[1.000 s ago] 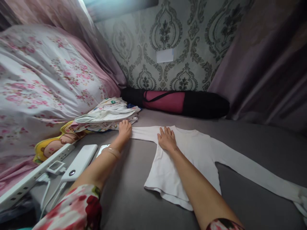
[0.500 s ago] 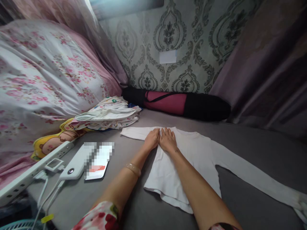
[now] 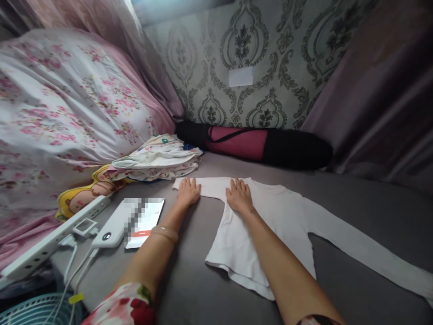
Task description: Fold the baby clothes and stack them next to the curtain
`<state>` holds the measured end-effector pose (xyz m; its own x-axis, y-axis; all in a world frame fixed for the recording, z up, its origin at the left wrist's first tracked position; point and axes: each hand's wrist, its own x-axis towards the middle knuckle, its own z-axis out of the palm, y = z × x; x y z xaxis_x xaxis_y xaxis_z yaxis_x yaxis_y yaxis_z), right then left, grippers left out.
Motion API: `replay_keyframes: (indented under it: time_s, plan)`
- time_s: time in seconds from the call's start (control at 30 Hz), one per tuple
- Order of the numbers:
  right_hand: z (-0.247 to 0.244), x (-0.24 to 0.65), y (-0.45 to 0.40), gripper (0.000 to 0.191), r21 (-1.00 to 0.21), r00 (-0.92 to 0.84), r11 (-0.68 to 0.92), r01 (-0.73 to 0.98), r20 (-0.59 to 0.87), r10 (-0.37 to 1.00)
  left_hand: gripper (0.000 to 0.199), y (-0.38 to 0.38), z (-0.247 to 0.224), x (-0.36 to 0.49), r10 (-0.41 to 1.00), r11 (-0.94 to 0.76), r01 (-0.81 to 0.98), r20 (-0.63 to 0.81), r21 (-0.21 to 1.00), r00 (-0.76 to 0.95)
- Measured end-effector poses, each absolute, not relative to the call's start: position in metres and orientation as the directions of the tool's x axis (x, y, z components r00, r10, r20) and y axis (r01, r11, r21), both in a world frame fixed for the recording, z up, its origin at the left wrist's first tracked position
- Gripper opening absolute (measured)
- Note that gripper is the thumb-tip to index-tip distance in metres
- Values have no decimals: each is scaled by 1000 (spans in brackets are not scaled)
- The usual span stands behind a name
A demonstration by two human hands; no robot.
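Just below frame centre, left hand (image 3: 189, 192) and right hand (image 3: 239, 196) lie open, apparently smoothing the white shirt (image 3: 287, 207); shifting either calls for a light lift

And here the white shirt's (image 3: 280, 225) far cuff runs off the right edge! Pixel blocks mask part of the phone (image 3: 149, 225), the teal basket (image 3: 34, 307) is cut at lower left, and the right forearm (image 3: 277, 257) covers some shirt front.
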<state>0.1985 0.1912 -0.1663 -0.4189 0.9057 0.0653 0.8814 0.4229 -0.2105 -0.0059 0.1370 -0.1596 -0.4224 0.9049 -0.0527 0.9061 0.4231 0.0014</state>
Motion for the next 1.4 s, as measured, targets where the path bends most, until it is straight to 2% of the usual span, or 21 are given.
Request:
replay_keyframes:
  time_s: [0.27, 0.43, 0.47, 0.53, 0.6, 0.63, 0.7, 0.77, 0.93, 1.03, 1.17, 1.27, 1.4]
  plan:
    - [-168, 199, 190, 60, -238, -420, 432, 870, 99, 902, 54, 135, -151, -49, 896, 441, 897, -32, -39, -442]
    - [-168, 198, 188, 59, -260, -411, 429, 865, 125, 903, 44, 144, -134, -39, 907, 419, 902, 0, -101, -421]
    - [-168, 198, 188, 59, -264, -408, 426, 866, 121, 905, 44, 148, -132, -29, 923, 384, 917, 42, -111, -382]
    - [-167, 198, 188, 59, -268, -405, 422, 866, 118, 907, 45, 158, -131, -1, 971, 206, 975, 139, -86, -193]
    - [-167, 199, 188, 60, -271, -405, 422, 865, 118, 906, 44, 167, -137, 32, 977, -87, 996, 200, 28, 80]
    - [-166, 199, 188, 59, -272, -407, 424, 864, 117, 906, 41, 171, -141, 46, 964, -185, 977, 214, 108, 159]
    - [-166, 200, 187, 58, -272, -413, 428, 862, 114, 904, 38, 177, -151, 68, 955, -252, 938, 220, 238, 201]
    - [-166, 200, 187, 57, -272, -411, 428, 862, 119, 904, 38, 179, -162, 76, 967, -202, 938, 207, 281, 146]
    - [-165, 198, 186, 60, -294, -405, 427, 855, 138, 904, 47, 174, -173, 56, 983, 34, 987, 172, 154, -61]
    - [-162, 196, 186, 71, -310, -299, 318, 896, 108, 948, 51, 171, -173, 50, 980, 124, 985, 140, 118, -140]
    - [-162, 193, 185, 84, -309, -142, 166, 936, 101, 985, 54, 169, -174, 53, 979, 143, 982, 126, 119, -158]
    - [-163, 192, 186, 84, -303, -153, 171, 938, 81, 985, 51, 168, -174, 52, 972, 104, 984, 193, 145, -131]
    - [-158, 197, 193, 87, -333, -192, 181, 925, 0, 981, 43, 162, -172, 47, 907, 78, 973, 390, 216, -160]
